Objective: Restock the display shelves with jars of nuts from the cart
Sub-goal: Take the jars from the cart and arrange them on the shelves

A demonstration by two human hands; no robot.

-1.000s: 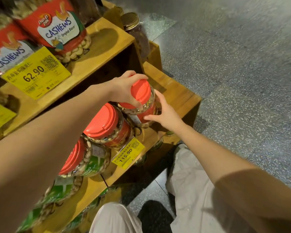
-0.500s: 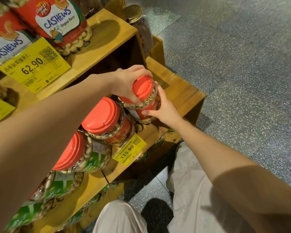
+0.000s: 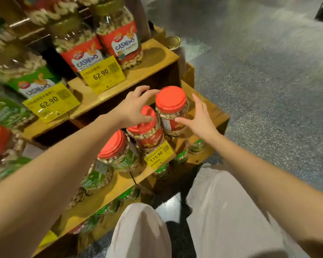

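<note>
Toppling is the main risk here. The jar (image 3: 171,112) stands upright on the shelf (image 3: 213,113) near its right end, with bare wood at its 3 o'clock and a second jar (image 3: 149,136) close at 7 o'clock. Both hands are released, fingers spread and grasping nothing: the left hand (image 3: 134,108) hovers at the jar's 9 o'clock, above the second jar, and the right hand (image 3: 199,120) at 3 o'clock, thumb just beside the jar's wall; whether it touches I cannot tell. A careless swing of either hand could clip the red lid (image 3: 171,98) and tip the jar toward the open end and the floor (image 3: 268,108). The left palm could likewise nudge the second jar, shoving the row and the tag (image 3: 159,155) at 6 o'clock.
</note>
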